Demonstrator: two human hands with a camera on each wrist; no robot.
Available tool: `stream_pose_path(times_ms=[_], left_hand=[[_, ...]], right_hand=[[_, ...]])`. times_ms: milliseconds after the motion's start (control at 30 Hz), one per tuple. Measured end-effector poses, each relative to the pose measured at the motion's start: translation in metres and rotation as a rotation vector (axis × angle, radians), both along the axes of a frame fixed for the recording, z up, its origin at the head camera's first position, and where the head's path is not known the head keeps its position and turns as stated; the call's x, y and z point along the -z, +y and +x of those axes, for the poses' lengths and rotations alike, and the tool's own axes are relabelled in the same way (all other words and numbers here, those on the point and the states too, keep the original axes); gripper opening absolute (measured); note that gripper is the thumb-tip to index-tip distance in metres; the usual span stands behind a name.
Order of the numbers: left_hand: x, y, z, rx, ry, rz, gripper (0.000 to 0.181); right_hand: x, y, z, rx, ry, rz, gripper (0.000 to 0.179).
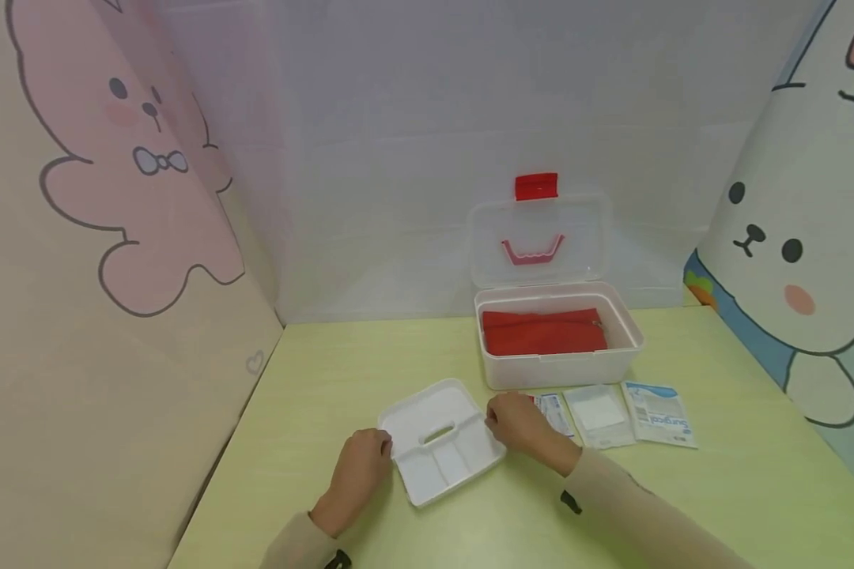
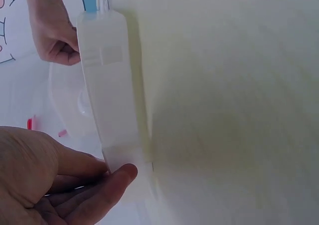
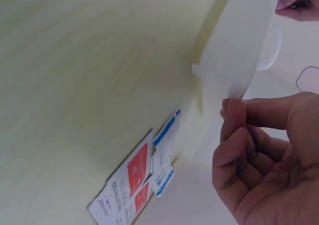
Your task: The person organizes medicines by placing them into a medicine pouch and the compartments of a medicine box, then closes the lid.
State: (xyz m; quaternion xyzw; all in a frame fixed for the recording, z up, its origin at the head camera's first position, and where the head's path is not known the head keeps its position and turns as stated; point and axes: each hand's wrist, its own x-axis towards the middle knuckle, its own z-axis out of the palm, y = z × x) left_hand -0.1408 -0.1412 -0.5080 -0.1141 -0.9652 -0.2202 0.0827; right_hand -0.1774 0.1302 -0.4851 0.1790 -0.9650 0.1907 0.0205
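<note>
A white plastic tray insert (image 1: 462, 458) with several compartments and a slotted centre handle is held at an angle just above or on the table; which, I cannot tell. My left hand (image 1: 361, 466) pinches its left rim, and the fingertips (image 2: 127, 172) show against the tray's outer wall (image 2: 112, 95) in the left wrist view. On the opposite side, my right hand (image 1: 523, 427) grips the rim between thumb and forefinger, the other fingers curled (image 3: 259, 160). Partly behind that hand lies a small red, white and blue packet (image 1: 553, 412).
Behind the tray stands an open white box (image 1: 562, 371) holding a red zippered pouch (image 1: 544, 332). Its clear lid (image 1: 491, 245) leans back against the wall sheet. Right of the small packet lie a white pad packet (image 1: 599, 415) and a packet marked Surgical (image 1: 658, 415).
</note>
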Motion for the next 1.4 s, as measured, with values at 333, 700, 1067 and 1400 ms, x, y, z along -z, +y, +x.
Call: stream_pose_path(times_ms=[333,700,1067,1400], left_hand=[[0.007,-0.005,-0.030,0.000,-0.037,0.084,0.009],[0.006,-0.002,-0.061,-0.001,-0.114,0.168,0.022],[0.014,-0.004,-0.071,0.001,-0.172,0.150,0.020],[0.021,-0.006,-0.070,0.072,-0.256,0.218,0.024]], right_hand=[[-0.002,-0.005,0.014,0.060,-0.095,0.081,0.026],[0.004,-0.006,0.019,0.079,-0.099,0.073,0.031],[0.003,-0.008,0.022,0.106,-0.144,0.054,0.031],[0.003,-0.006,0.021,0.143,-0.212,0.040,0.029]])
